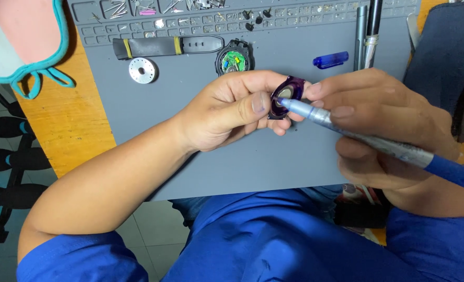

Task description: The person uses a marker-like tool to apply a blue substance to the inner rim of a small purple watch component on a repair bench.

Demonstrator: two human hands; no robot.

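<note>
My left hand pinches a small dark purple oval piece with a pale centre, held above the grey work mat. My right hand grips a silver and blue pen-shaped tool like a pencil, and its blue tip touches the purple piece's face. Behind the hands on the mat lies an opened watch case showing its green movement, with a black strap and a round silver case back to its left.
A blue cap and two upright dark tools sit at the mat's right. Small screws and parts fill the mat's top compartments. A teal-edged face mask lies on the wooden table at left. Dark cloth is at right.
</note>
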